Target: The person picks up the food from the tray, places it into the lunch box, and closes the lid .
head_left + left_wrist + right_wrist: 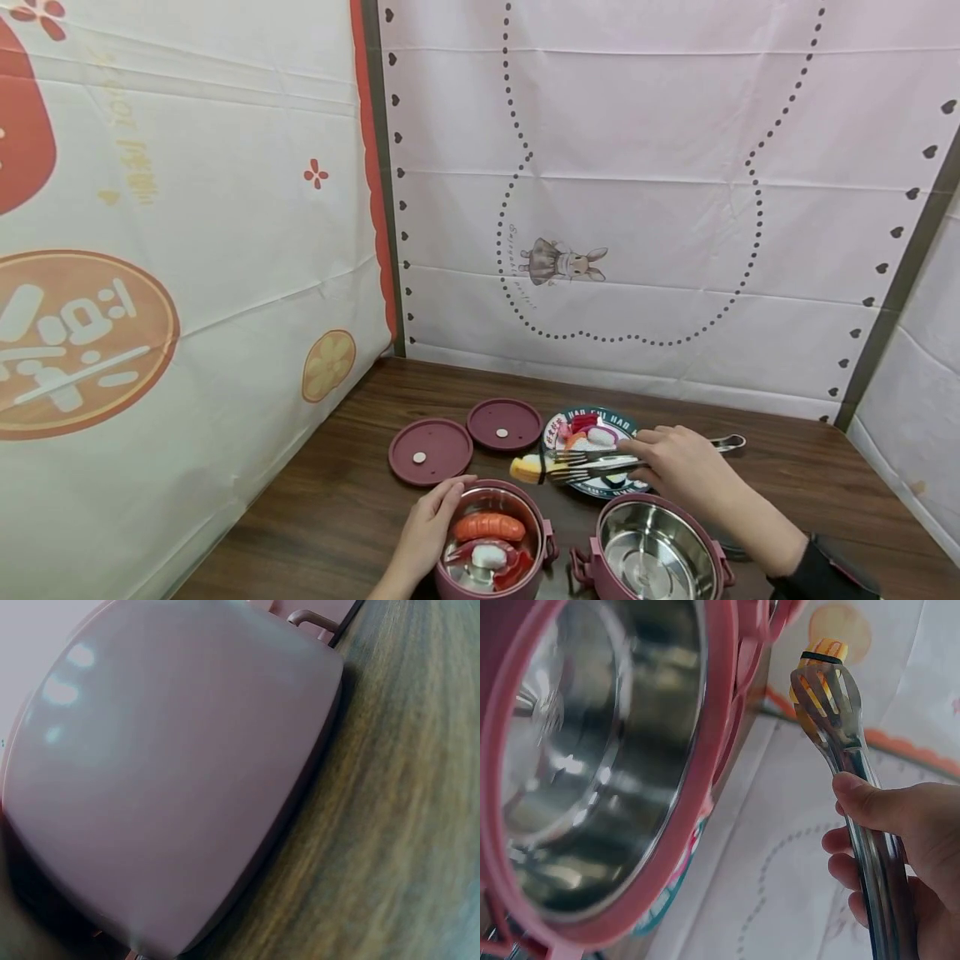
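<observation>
My left hand (431, 525) rests against the left side of a maroon steel-lined container (542, 533), fingers lying along its wall; that wall (172, 765) fills the left wrist view. Inside lie an orange toy sausage (487, 527), a white piece and a red piece. My right hand (675, 467) grips metal tongs (592, 464) over a plate (626, 423) of toy food. The tongs pinch a yellow toy sushi piece (526, 469) just left of the plate. In the right wrist view my right hand (900, 847) holds the tongs (832, 712) with the yellow piece (826, 649) at their tip.
A second, empty maroon container (656, 550) stands at the front right, its steel bowl (592, 765) close to the right wrist. Two maroon lids (430, 451) (504, 423) lie behind the containers. Printed cloth walls enclose the wooden table (337, 500) on the left, back and right.
</observation>
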### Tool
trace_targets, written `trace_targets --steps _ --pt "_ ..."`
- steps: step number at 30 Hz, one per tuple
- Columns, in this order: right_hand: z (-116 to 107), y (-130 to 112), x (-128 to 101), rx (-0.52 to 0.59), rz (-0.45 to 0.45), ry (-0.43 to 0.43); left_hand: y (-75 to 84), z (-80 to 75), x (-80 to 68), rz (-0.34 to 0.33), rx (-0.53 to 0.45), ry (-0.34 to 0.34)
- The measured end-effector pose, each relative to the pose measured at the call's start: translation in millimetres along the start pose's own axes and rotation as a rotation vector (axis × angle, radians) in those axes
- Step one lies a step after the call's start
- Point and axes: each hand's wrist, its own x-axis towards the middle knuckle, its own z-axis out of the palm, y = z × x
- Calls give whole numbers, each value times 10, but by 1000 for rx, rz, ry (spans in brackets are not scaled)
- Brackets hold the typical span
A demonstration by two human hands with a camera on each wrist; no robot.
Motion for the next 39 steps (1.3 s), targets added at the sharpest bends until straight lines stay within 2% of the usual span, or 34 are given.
trace_targets --steps 8,13,21,34,39 --pt "-42 -332 100 -2 -125 35 19 -12 15 -10 -7 -41" --pt "-3 -516 116 17 -170 9 28 -15 25 -18 -16 -48" --pt "53 -646 85 94 -148 -105 21 -14 24 -15 9 -37" --pt "63 -653 65 86 -159 -77 19 -20 21 -12 0 -36" --pt "69 -656 63 121 -143 -105 12 -16 20 -13 3 -32"
